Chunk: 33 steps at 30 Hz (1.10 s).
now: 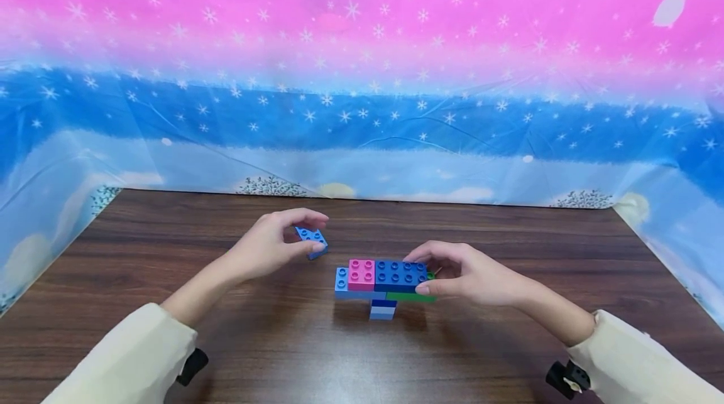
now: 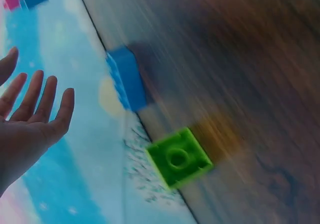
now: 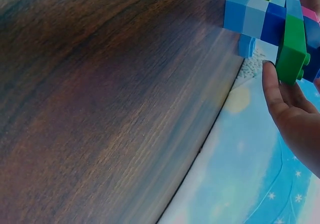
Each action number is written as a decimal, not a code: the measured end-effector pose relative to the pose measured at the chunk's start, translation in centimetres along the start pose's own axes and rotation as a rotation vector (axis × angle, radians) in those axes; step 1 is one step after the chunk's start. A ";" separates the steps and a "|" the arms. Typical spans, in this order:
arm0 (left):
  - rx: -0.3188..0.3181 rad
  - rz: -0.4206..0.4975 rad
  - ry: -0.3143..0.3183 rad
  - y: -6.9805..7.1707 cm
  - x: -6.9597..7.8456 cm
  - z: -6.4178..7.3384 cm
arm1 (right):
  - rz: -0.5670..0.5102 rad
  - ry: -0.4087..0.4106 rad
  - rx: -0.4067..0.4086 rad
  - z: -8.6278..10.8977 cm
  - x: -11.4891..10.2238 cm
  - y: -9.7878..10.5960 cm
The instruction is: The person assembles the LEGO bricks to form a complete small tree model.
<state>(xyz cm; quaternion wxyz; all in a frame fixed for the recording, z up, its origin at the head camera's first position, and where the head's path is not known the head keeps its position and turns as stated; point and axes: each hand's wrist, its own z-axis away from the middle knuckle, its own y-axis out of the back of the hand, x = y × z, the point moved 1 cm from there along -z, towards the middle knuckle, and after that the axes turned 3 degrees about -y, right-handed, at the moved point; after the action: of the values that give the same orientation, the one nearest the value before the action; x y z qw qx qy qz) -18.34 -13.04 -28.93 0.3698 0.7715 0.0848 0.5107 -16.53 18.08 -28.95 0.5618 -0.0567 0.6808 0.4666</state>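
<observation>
A T-shaped toy-brick build (image 1: 390,284) stands at the middle of the table. Its top carries a pink brick (image 1: 355,278) and a dark blue brick (image 1: 396,278), over a light blue and a green brick, on a narrow column of blue shades. My right hand (image 1: 475,275) pinches the build's right end, thumb in front, fingers behind. My left hand (image 1: 268,244) hovers with relaxed fingers around a loose blue brick (image 1: 318,249); contact I cannot tell. In the left wrist view the fingers are spread and hold nothing. A loose green brick (image 2: 179,158) lies hollow side showing.
The dark wooden table (image 1: 254,354) ends at the back against a pink and blue snowflake cloth (image 1: 362,109), which also hangs along both sides. A black strap device (image 1: 193,366) sits at the left sleeve, another (image 1: 565,379) at the right.
</observation>
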 end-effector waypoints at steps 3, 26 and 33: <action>0.007 -0.026 0.028 0.4 -1.2 -0.3 | 0.005 -0.002 -0.001 0.0 0.0 0.0; -0.094 -0.150 0.065 -0.7 -5.5 -2.0 | 0.005 0.004 -0.001 0.0 0.2 -0.1; -0.106 -0.154 0.042 -1.0 -5.9 -2.0 | 0.003 -0.001 0.000 0.0 0.2 0.0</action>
<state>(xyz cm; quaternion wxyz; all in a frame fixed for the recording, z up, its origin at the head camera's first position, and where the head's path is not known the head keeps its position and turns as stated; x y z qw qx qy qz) -22.56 -14.32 -33.43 0.4466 0.7312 0.1245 0.5004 -16.57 18.17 -29.15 0.5615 -0.0554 0.6805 0.4676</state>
